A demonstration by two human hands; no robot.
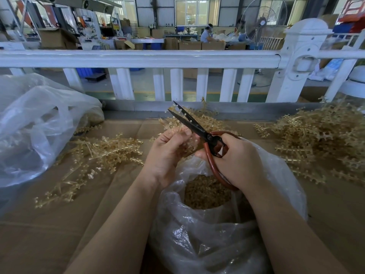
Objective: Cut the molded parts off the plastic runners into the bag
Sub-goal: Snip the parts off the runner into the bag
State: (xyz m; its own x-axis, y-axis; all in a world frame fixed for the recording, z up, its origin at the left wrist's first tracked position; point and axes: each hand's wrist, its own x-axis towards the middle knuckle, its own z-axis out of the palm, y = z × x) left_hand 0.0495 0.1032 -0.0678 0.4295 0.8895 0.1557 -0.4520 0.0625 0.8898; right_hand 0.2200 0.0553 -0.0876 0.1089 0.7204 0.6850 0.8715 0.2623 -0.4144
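I see the right hand closed around the red handles of the scissors, with the fingers through the loop. The dark blades are slightly apart and point up and away toward the white railing. The left hand pinches a translucent yellow plastic runner between thumb and fingertips, and the runner lies between the blades, with small white-tipped parts along it. Both hands are above the open mouth of the clear plastic bag, which stands just in front of me on the cardboard surface. Inside the bag I see a heap of small tan cut parts. To the left of the hands some runners lie scattered on the cardboard. To the right there is a bigger pile of runners. Behind the hands a smaller pile lies near the grey edge. On the far left a second clear bag lies crumpled, and what it holds I cannot tell.
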